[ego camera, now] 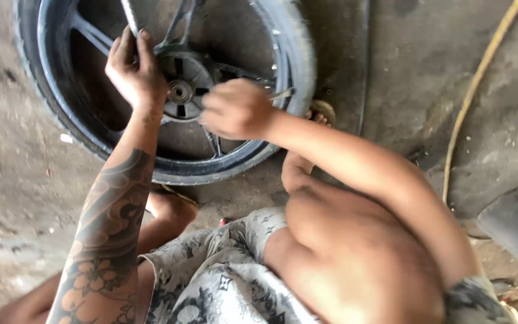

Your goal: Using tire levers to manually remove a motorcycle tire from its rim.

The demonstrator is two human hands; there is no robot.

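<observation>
A motorcycle wheel (61, 114) with a black tyre and dark spoked rim lies flat on the concrete floor in front of me. My left hand (132, 67) grips a metal bar or lever that rises from near the hub (182, 90). My right hand (235, 109) is closed in a fist over the rim's right side, blurred, seemingly holding a thin tool whose tip pokes toward the tyre edge. My tattooed left forearm reaches up from the lower left.
My bent knees and patterned shorts (223, 282) fill the lower frame. A yellow hose (475, 90) runs down the right side of the floor. A dark block (517, 222) sits at the right edge.
</observation>
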